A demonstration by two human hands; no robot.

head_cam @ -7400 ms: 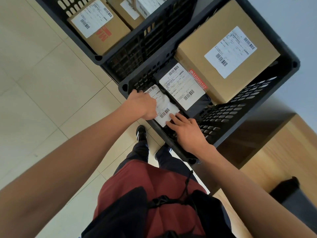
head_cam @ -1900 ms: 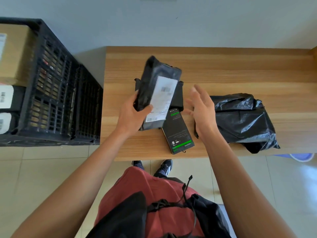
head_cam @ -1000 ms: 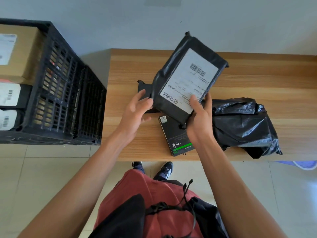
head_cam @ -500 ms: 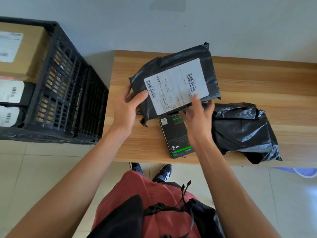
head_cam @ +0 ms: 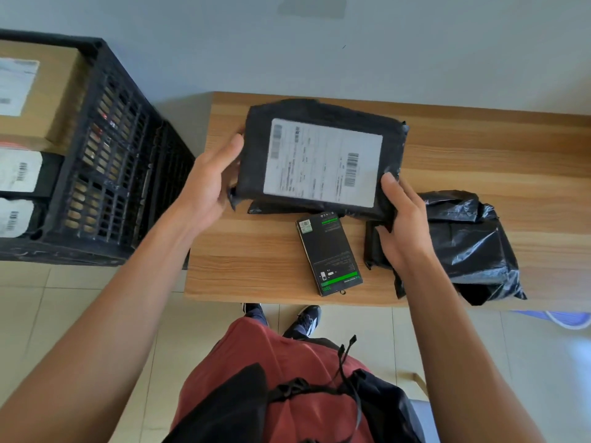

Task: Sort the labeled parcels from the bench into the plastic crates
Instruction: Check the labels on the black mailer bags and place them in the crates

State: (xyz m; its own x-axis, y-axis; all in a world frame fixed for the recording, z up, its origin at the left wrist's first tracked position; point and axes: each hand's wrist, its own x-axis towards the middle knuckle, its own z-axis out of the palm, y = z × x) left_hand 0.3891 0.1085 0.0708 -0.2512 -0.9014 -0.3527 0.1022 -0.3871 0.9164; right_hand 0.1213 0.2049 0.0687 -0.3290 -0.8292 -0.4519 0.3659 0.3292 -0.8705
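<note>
Both hands hold black parcel (head_cam: 319, 129), label (head_cam: 323, 161) blurred, unreadable.

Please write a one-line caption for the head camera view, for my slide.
Both hands, left and right, hold a labeled black parcel above the wooden bench, beside a black crate.

I have turned from the black plastic crate (head_cam: 105, 174) to the wooden bench (head_cam: 479, 148) and lifted a black plastic mailer parcel with a white label (head_cam: 319, 161). It went from upright in my left hand (head_cam: 208, 187) to label-up and level, and now my right hand (head_cam: 403, 219) grips its right corner too.
</note>
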